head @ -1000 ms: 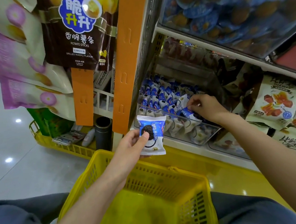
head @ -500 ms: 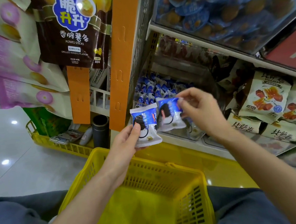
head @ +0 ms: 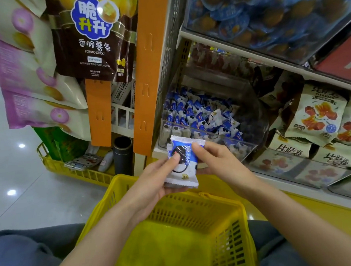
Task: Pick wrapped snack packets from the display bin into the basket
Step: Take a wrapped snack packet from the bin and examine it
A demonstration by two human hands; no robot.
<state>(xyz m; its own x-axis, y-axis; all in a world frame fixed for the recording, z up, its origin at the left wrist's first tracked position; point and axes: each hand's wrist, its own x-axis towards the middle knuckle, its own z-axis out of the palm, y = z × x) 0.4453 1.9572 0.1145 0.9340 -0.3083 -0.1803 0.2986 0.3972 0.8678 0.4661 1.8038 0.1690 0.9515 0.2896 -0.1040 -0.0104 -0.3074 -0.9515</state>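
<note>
Currently mid-task. One snack packet (head: 182, 169) is out of the display bin (head: 222, 133) and held in the air just above the far rim of the yellow basket (head: 216, 199), not yet inside it. The basket floor, as far as it shows, looks bare, so I judge nothing is delivered so far. The bin holds a deep heap of blue-and-white packets (head: 198, 112); plenty is left to pick.

Hands: the left hand (head: 151, 182) grips the packet from its left side, thumb pressed across the printed face, fingers curled under and behind. The right hand (head: 220, 161) pinches the upper right edge, one fingertip on the top corner, the other fingers tucked behind. Whether a second packet hides behind the front one, I cannot tell.

Orientation: the printed face is turned toward the camera. The long axis runs near to far, close to upright in view, with the top leaning slightly right. The blue end with its crimped seam points far, toward the bin. The white end with the other seam points near, down toward the basket.
</note>
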